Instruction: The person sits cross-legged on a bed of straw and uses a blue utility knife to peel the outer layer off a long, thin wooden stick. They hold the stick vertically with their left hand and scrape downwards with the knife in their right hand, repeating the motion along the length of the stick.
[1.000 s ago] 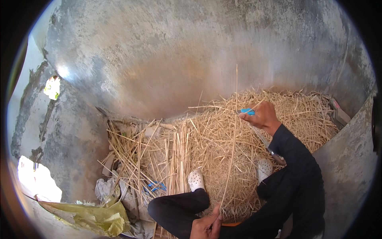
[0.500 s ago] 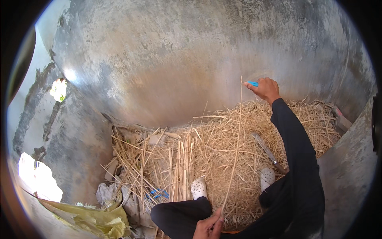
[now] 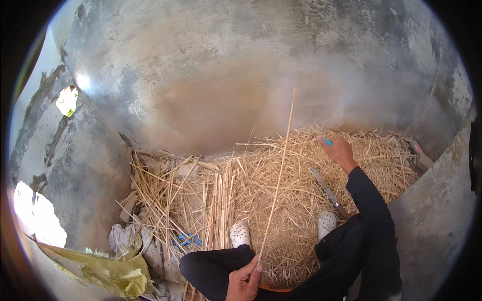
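My left hand [image 3: 244, 282], low in the view, pinches the near end of a long thin strip of wood or bamboo [image 3: 279, 175]. That strip rises away from it, its far tip standing before the wall. My right hand [image 3: 338, 152] is closed round a small bright blue tool [image 3: 328, 142]; only a bit of blue shows, so its kind is hidden. It is held to the right of the strip, apart from it, over a heap of pale shavings [image 3: 296, 241]. A long-bladed knife [image 3: 325, 186] lies on the shavings between the strip and my right forearm.
A bundle of split strips [image 3: 219, 210] lies left of my white clog [image 3: 240, 235], with loose strips beyond. Blue cord [image 3: 187, 241] and a yellowish sheet [image 3: 100, 271] lie at lower left. A stained concrete wall [image 3: 216, 75] stands ahead; a brick-like block [image 3: 422, 159] is at right.
My right hand, with the blue tool, has come down and nearer, away from the strip's far tip. The view has shifted slightly; the left hand still holds the strip.
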A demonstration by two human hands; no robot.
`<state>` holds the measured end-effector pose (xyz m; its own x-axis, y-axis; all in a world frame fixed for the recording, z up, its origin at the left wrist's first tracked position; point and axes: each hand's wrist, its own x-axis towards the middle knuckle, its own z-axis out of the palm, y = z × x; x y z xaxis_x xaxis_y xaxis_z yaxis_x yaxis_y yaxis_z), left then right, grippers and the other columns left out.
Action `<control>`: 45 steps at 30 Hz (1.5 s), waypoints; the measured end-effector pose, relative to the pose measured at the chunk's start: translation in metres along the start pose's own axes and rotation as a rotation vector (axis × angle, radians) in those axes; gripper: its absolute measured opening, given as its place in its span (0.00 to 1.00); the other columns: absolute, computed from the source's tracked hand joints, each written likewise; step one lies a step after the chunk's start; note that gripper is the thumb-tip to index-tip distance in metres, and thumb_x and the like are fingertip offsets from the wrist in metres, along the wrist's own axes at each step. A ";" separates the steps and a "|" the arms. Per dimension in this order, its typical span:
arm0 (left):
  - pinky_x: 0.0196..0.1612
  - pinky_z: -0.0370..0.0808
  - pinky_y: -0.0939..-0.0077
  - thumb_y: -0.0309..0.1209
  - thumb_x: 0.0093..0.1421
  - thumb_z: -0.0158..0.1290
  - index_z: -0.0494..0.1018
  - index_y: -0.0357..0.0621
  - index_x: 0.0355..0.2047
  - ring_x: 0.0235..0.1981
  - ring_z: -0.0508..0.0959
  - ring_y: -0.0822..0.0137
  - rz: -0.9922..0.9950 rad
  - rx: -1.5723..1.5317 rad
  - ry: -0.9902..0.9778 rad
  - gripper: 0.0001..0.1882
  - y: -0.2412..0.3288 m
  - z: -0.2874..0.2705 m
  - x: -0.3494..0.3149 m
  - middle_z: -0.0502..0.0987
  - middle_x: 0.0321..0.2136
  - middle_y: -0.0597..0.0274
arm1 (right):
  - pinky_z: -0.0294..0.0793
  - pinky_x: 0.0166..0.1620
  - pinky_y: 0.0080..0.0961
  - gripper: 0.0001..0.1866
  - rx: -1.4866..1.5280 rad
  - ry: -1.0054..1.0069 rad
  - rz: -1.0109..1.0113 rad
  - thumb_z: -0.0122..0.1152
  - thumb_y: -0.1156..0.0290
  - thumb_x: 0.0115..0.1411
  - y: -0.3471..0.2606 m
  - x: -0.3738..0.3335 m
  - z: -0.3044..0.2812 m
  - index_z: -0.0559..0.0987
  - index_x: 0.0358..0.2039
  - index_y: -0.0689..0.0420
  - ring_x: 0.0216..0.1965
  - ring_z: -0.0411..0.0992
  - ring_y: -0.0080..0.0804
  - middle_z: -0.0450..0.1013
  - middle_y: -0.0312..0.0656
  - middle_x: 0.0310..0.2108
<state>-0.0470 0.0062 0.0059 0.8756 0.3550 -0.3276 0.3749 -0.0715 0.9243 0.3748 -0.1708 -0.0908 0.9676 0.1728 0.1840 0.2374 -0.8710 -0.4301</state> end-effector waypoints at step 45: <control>0.23 0.67 0.76 0.27 0.62 0.48 0.72 0.32 0.48 0.20 0.67 0.76 0.460 0.341 0.183 0.15 -0.017 0.005 -0.015 0.68 0.17 0.48 | 0.68 0.20 0.40 0.45 -0.040 0.127 -0.200 0.37 0.26 0.54 -0.072 0.023 -0.056 0.75 0.11 0.59 0.14 0.70 0.43 0.67 0.46 0.09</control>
<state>-0.0652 -0.0025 -0.0054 0.9158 0.3692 0.1584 0.0730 -0.5406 0.8381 0.3748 -0.1302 -0.0063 0.8824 0.2871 0.3726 0.4175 -0.8430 -0.3392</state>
